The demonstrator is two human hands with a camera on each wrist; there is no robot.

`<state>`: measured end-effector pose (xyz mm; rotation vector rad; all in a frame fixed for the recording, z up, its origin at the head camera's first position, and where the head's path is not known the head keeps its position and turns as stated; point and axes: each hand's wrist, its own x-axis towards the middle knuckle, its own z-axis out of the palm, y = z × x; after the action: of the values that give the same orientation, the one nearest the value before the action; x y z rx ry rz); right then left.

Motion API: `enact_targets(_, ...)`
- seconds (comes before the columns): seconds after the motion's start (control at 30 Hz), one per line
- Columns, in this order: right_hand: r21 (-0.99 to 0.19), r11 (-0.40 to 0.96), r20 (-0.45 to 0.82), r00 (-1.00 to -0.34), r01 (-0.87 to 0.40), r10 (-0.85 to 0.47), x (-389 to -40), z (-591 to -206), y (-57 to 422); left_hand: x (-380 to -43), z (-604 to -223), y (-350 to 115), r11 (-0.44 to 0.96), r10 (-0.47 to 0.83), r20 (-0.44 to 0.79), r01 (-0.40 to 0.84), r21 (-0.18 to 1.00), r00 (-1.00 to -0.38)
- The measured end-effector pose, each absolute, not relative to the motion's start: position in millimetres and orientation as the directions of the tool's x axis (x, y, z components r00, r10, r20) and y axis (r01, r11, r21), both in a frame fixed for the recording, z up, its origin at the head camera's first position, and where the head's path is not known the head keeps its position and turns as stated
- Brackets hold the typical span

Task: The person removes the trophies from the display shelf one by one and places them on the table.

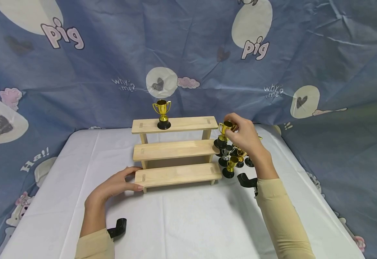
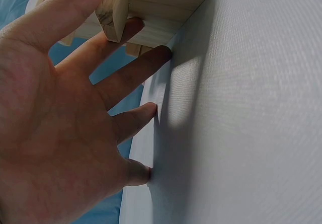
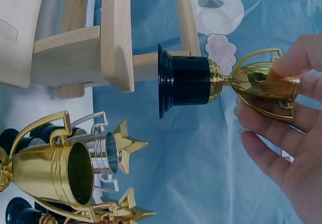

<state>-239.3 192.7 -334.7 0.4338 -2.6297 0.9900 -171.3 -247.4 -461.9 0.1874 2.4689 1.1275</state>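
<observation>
A three-step wooden stand stands on the white-covered table. My left hand grips the left end of its lowest step, thumb at the front and index finger behind. In the left wrist view, the other fingers of that hand spread towards the cloth. My right hand pinches a small gold trophy by its cup, beside the stand's right end. The black base hangs free in the right wrist view. Another gold trophy stands on the top step, left of the middle.
Several trophies crowd the table right of the stand, including a gold one in front and a silver one behind it. Gold star tops show among them. A blue printed cloth hangs behind the table.
</observation>
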Motion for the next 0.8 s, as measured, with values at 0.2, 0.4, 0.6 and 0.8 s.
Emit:
enact_targets(0.2,-0.582,0.734,0.349,-0.923,-0.350,-0.163,-237,-337,200,-171,-462,-246,0.657,0.294,-0.314,-0.048,0.753,-0.903)
enact_targets(0.4,-0.577,0.748,0.322,-0.933,-0.328,-0.161,-235,-338,206,-169,-458,-246,0.660,0.299,-0.323,-0.050,0.750,-0.898)
enact_targets(0.6,-0.599,0.739,0.303,-0.942,-0.308,-0.148,-234,-340,212,-170,-458,-246,0.653,0.297,-0.326,-0.058,0.755,-0.898)
enact_targets(0.8,-0.596,0.754,0.282,-0.951,-0.275,-0.124,-233,-344,220,-170,-459,-246,0.649,0.299,-0.326,-0.060,0.759,-0.897)
